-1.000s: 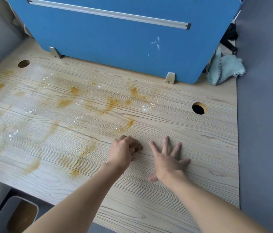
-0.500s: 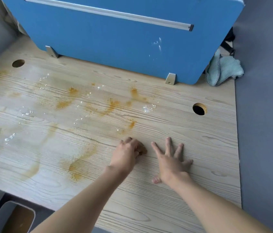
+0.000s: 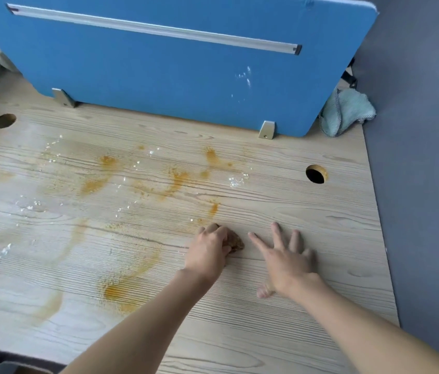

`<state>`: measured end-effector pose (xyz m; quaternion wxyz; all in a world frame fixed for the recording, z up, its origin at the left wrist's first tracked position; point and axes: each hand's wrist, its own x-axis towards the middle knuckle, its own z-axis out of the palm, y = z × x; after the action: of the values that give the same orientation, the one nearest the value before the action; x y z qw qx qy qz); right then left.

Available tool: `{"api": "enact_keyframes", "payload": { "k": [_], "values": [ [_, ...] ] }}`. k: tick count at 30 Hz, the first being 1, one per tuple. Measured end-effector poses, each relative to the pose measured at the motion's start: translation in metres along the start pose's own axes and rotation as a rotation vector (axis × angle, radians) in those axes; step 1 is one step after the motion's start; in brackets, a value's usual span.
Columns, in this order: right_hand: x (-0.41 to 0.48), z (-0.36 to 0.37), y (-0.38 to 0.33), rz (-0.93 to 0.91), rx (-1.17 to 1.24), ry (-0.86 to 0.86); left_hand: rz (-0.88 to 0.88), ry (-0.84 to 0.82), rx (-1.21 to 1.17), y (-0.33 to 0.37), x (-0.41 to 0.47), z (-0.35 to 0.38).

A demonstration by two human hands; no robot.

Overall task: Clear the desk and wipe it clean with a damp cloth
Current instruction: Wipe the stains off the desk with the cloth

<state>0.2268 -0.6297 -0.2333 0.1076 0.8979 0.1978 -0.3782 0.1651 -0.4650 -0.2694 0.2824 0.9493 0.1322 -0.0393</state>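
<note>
In the head view, a wooden desk (image 3: 321, 279) with a pale grain fills most of the picture. The left hand (image 3: 210, 252) is seen a little below the middle, toward 5 o'clock. Its fingers are curled around a small brown wad (image 3: 236, 242), which is pressed down on the desk top. Only the right end of the wad is seen beyond the knuckles, and its material cannot be told.

Just beside it, at 3 o'clock from the wad, the right hand (image 3: 286, 260) is laid flat on the wood. Its fingers are straight and spread apart, and nothing is held in it. The two hands are near each other but are not touching.

Orange stains (image 3: 115, 290) are smeared over the left and middle parts of the desk, from 7 o'clock up to 12 o'clock of the left hand. White specks (image 3: 236, 180) are scattered among them.

A round hole (image 3: 315, 174) is cut in the desk at 3 o'clock of the picture, and a second hole (image 3: 4, 120) at 10 o'clock.

A blue panel (image 3: 159, 76) is fixed along the far edge at 12 o'clock, held by two metal brackets (image 3: 266, 129). A grey rail (image 3: 153, 29) is mounted across it.

A light green cloth (image 3: 345, 112) is crumpled at 2 o'clock, on the far right corner of the desk, beside the end of the panel and well apart from both hands. A grey wall (image 3: 423, 157) is seen along the right side.
</note>
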Motion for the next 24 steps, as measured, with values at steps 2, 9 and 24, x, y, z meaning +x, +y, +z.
{"api": "enact_keyframes", "payload": {
  "k": [2,9,24],
  "values": [
    [0.004,-0.008,0.004,0.025,0.054,0.013,-0.043,0.024,-0.017,-0.003,0.007,-0.005],
    [0.015,-0.013,0.0,0.095,0.119,-0.013,0.011,-0.033,0.001,0.004,0.001,-0.004],
    [0.018,-0.014,0.0,0.089,0.159,-0.052,-0.026,0.05,-0.037,0.009,0.026,-0.006]
  ]
}}
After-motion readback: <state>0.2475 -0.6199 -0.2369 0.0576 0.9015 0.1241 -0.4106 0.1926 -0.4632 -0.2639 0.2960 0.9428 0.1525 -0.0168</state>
